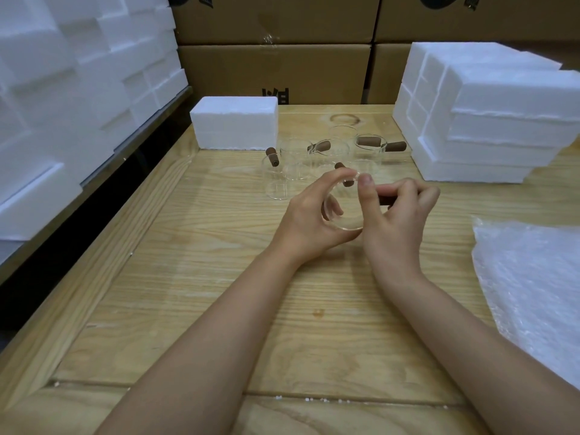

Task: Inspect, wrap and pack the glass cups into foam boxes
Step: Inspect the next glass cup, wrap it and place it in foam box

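The glass cup [343, 215] is clear, and its handle [385, 200] is dark brown. The table [204, 277] is pale yellow wood with wavy grain lines. The foam boxes [502, 130] are plain white, the cardboard boxes [273, 70] brown with black print, and the bubble wrap [533, 277] milky and dotted.

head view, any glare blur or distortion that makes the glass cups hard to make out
Head view: soft, even light, faint shadows on the table; wide-angle stretch tilts the foam stack at the left edge; the glass cup in the left hand and right hand shows mainly as a bright rim; the cups behind it nearly vanish against the wood, only their brown handles clear.
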`<state>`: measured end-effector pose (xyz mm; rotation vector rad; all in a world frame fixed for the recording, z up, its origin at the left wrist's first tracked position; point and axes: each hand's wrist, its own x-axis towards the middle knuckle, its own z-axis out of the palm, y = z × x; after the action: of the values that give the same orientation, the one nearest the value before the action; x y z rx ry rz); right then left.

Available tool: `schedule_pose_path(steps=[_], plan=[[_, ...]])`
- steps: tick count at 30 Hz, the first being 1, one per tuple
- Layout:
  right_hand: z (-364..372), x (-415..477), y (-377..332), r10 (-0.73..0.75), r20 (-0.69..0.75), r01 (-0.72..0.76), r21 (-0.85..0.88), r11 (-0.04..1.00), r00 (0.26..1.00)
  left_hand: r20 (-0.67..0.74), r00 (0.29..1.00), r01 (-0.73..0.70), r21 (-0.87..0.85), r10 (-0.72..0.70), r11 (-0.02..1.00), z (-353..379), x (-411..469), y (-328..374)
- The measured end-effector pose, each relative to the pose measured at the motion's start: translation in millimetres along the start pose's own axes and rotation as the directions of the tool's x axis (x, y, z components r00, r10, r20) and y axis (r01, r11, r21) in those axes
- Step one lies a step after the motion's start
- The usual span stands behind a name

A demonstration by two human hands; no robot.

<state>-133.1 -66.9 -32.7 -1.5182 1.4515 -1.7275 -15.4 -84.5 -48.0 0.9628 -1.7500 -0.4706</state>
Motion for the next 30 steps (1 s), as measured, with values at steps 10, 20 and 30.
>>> schedule_pose_path(steps=[10,20,30], plan=[[-6,13,8,0.078,-0.058,-0.070,0.137,0.988,0.995,-0.035,0.996,-0.078,-0.040,0.076,0.996,0,0,-6],[-8,11,9,-0.077,-0.058,0.085,0.150,0.985,0.995,0.116,0.948,0.313,-0.512,-0.297,0.800,-4,3,4],[-5,-1,1,-0.197,0.057,0.180,0.227,0.957,0.979,0.319,0.816,0.537,-0.727,-0.481,0.428,-12,9,3]])
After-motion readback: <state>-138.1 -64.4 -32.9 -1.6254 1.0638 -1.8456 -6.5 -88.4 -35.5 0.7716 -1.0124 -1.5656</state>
